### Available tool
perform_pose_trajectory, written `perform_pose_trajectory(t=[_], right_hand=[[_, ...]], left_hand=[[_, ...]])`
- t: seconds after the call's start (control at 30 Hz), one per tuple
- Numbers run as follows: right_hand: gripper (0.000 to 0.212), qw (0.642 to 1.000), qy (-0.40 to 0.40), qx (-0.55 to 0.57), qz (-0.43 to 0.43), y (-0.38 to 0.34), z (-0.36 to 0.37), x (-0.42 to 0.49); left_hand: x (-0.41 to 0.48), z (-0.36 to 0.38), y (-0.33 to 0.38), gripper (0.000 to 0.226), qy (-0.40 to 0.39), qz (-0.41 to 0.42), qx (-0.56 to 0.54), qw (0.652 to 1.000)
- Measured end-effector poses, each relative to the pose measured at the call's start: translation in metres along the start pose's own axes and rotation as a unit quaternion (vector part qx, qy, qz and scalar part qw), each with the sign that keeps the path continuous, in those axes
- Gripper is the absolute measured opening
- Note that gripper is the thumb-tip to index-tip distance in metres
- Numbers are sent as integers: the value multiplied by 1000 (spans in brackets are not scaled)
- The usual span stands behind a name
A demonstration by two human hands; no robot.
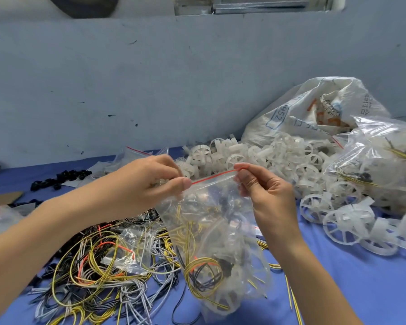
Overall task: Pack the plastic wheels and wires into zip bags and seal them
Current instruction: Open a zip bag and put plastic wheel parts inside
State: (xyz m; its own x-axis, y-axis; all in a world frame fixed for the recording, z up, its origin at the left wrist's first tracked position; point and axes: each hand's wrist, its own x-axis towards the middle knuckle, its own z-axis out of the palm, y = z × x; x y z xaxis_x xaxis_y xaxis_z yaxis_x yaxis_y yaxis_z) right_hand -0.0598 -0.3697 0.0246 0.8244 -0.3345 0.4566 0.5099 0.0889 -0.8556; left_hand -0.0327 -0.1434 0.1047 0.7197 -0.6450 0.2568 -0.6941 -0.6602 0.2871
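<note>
The zip bag (211,242), held above the bench (338,289) with wires and a wheel inside, looks light, limp and slick; left hand (150,181) and right hand (265,191) each pinch its red zip strip (213,177), probably the firmest hold; loose wires (99,266) crowd below, the wheel pile (256,156) behind.

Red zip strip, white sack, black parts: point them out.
red zip strip (212,176), head view, middle of its span
white sack (298,102), head view, its left flank
black parts (63,175), head view, middle of the pile
</note>
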Motion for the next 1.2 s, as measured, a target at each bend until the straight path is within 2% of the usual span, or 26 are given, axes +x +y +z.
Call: perform_pose_trajectory(t=[0.13, 0.3, 0.43, 0.57, 0.7, 0.83, 0.93, 1.1, 1.2], right_hand=[[23, 999, -21, -25, -9, -2, 2, -1], [21, 1000, -18, -7, 0, -6, -1, -3], [11, 996, -17, 41, 72, -3, -2, -6], [15, 992, -23, 40, 116, -2, 0, -8], [19, 991, -25, 49, 119, -5, 1, -8], [16, 990, -25, 62, 124, -6, 3, -7], [16, 990, -32, 73, 116, -6, 6, -9], [16, 993, -26, 63, 96, -7, 11, -10], [15, 996, -6, 48, 75, -7, 12, -10]], left_hand=[[22, 14, 22, 40, 3, 16, -56, 998], [43, 30, 36, 34, 12, 20, -50, 998], [44, 39, 35, 36, 80, 17, -34, 996], [39, 45, 37, 42, 112, -6, -63, 992], [39, 43, 35, 25, 110, -38, -149, 982], [38, 41, 36, 32, 106, -37, -179, 977], [40, 44, 36, 23, 119, -41, -203, 971], [42, 49, 35, 16, 128, -59, -181, 973], [44, 43, 37, 30, 81, -89, -136, 983]])
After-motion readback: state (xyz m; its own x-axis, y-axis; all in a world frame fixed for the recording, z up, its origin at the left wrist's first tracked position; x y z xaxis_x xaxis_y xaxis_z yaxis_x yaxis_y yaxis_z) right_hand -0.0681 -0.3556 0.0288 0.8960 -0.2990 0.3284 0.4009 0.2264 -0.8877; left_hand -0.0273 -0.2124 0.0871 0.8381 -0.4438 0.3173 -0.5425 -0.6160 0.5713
